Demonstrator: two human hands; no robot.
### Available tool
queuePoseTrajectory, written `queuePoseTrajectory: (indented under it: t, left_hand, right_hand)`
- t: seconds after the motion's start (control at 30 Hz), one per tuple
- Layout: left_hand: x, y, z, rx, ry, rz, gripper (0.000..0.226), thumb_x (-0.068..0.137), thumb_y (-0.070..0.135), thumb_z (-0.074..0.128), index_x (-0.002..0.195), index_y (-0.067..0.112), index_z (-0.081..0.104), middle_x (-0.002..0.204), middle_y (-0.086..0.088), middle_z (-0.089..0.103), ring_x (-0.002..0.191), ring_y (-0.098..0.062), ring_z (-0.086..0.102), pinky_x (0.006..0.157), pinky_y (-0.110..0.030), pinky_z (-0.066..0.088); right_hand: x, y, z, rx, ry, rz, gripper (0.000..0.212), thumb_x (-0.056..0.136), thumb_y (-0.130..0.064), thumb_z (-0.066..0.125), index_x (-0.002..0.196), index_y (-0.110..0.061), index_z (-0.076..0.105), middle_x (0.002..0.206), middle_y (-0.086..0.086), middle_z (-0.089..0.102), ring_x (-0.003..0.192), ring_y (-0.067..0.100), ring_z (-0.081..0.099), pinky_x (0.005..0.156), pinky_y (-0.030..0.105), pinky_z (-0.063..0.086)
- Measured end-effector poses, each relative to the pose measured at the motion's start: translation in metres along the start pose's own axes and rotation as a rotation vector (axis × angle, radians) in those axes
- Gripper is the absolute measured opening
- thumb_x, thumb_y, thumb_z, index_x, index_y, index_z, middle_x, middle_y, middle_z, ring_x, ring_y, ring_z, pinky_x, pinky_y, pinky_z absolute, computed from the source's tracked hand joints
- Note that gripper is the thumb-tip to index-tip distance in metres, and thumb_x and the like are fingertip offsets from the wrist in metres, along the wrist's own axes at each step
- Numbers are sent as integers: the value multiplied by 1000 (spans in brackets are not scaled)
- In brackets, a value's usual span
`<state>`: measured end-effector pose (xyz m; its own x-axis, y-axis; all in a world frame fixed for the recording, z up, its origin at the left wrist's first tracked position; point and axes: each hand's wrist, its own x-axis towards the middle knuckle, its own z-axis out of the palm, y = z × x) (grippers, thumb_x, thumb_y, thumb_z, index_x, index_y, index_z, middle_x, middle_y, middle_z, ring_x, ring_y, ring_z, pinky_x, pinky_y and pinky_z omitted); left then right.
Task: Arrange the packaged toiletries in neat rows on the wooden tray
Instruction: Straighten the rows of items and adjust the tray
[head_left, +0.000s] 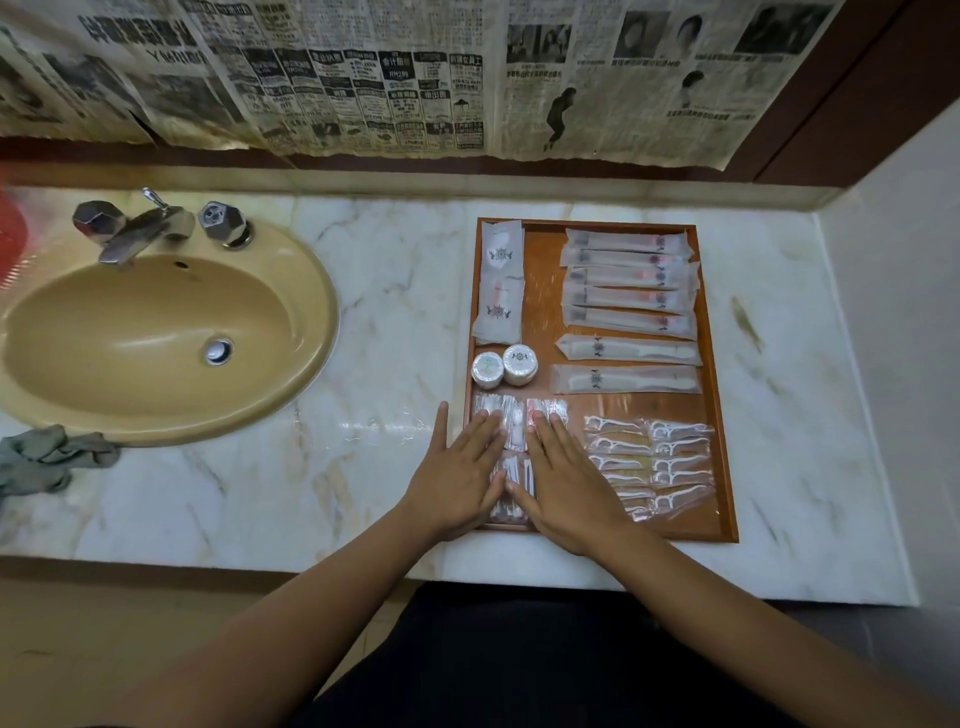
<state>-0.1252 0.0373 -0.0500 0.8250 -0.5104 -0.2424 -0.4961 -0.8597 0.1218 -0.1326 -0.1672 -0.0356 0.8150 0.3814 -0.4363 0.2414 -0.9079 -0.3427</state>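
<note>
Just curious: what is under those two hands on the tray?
Small clear packets show between the flat left hand and right hand, on the wooden tray. What lies beneath the palms is hidden.

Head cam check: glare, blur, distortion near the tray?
Head view: wide-angle bending curves the marble counter; glare streaks on it left of the wooden tray and on the clear floss packets; newspaper at the top is soft.

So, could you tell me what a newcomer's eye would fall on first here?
Most striking: the left hand and right hand pressing flat on small clear packets at the near left corner of the wooden tray. Toothbrush packets lie in a row at its far right, and a beige sink sits left in the marble counter.
</note>
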Motion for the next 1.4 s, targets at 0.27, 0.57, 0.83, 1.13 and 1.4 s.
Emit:
queuePoseTrajectory:
  t: [0.27,0.57,0.83,1.13,1.4]
  left_hand:
    - [5,4,-5,-19,0,3,73,103,50,-6,159,22,30,168,-7,20,157,-26,12,120,-68,0]
    - [7,8,-8,-33,-8,-37,77,100,52,-11,161,22,24,169,-5,12,157,-23,1,121,-64,-10]
    - [29,23,-33,-255,391,42,47,100,34,48,139,9,57,145,-9,55,137,-26,48,115,-49,32]
    - [147,47,-57,-30,71,144,49,107,23,38,152,3,39,160,-22,32,146,-38,34,122,-49,18]
    - [199,65,-58,76,5,159,39,99,11,44,135,5,56,145,-16,49,129,-34,50,111,-44,35]
  right_hand:
    - [6,8,-3,16,35,10,84,103,-63,24,162,-10,-4,169,3,-18,153,17,-24,121,30,-13]
    - [5,19,0,7,43,-9,87,101,-67,19,162,-9,-1,170,3,-15,152,16,-26,124,32,-11]
    - [-2,35,-24,114,357,54,57,105,-48,39,151,-16,43,160,5,36,151,23,24,124,40,21]
    - [21,125,-57,-60,317,179,48,104,-28,47,151,-15,45,164,11,30,153,34,22,124,51,20]
    - [32,159,-74,-29,304,156,43,101,-8,53,144,-12,55,161,12,37,150,35,29,121,43,26]
